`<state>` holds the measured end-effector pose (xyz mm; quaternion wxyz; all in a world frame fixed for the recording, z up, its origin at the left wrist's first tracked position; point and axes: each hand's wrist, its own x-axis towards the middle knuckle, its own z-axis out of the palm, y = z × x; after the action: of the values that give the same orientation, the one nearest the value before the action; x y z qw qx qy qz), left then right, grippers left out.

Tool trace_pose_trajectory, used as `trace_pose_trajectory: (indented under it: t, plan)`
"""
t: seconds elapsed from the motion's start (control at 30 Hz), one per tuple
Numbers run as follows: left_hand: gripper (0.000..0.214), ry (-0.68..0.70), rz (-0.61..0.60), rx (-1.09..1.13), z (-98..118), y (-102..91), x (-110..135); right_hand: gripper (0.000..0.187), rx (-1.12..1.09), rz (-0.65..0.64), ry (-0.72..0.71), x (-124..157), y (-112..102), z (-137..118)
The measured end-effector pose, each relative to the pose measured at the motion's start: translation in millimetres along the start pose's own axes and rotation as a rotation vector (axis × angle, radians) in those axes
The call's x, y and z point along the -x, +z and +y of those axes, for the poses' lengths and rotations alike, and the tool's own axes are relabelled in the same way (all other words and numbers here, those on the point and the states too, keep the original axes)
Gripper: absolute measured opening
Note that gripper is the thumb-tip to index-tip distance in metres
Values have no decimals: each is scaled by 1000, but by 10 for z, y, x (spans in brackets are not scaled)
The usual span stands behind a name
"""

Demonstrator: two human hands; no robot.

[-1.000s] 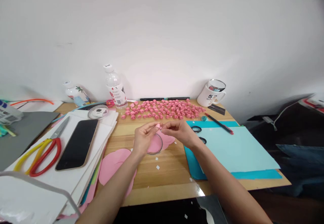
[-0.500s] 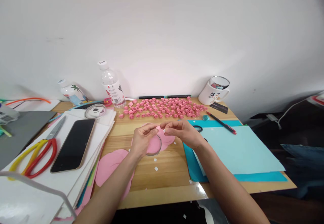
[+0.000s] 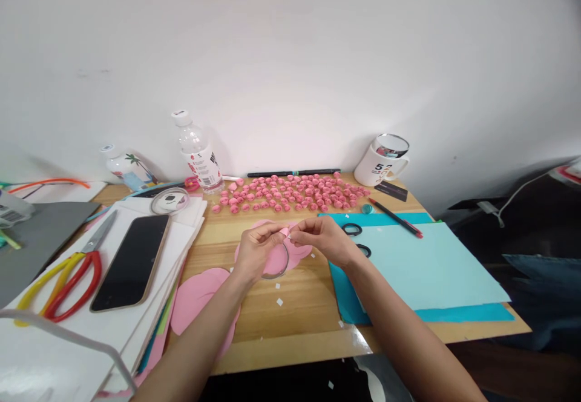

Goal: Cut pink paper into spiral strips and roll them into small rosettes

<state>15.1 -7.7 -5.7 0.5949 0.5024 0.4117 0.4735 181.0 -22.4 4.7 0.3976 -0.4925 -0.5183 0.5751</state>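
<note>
Over the middle of the table, my left hand [image 3: 255,252] is closed, pinching a small pink paper piece [image 3: 285,231] between thumb and fingers. Fingertips of my right hand [image 3: 321,240] meet it from the right, closed on a tiny white piece [image 3: 289,237] that touches or nearly touches the pink one; the fingers partly hide both. Below my hands lie pink paper discs [image 3: 299,255] with a thin-rimmed ring [image 3: 276,276] on top. More pink discs [image 3: 197,298] are partly covered by my left forearm. Small rolled pink paper roses [image 3: 290,194] spread across the back.
On the left, a phone [image 3: 132,263] and red-and-yellow scissors [image 3: 75,275] rest on stacked paper. Behind stand a water bottle [image 3: 200,157] and a white mug [image 3: 379,163]. Light blue sheets [image 3: 426,269], black scissor handles [image 3: 352,229] and a pen [image 3: 399,219] lie right. White squares [image 3: 279,302] dot the wood.
My right hand has moved slightly left, bringing the tiny white piece from just beside the pink paper piece up against it or very close. My left hand has barely moved.
</note>
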Motion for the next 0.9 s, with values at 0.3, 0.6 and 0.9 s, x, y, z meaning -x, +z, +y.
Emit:
trace_pose_trajectory:
  t: [0.3, 0.6, 0.9]
  plan:
    - [17, 3, -39, 43, -25, 2, 0, 22, 26, -9, 7, -9, 21, -12]
    - [16, 2, -16, 72, -5, 17, 14, 12, -22, 135, -88, 23, 179, -65]
    - [20, -86, 68, 230, -18, 32, 8, 19, -136, 46, -175, 4, 154, -40]
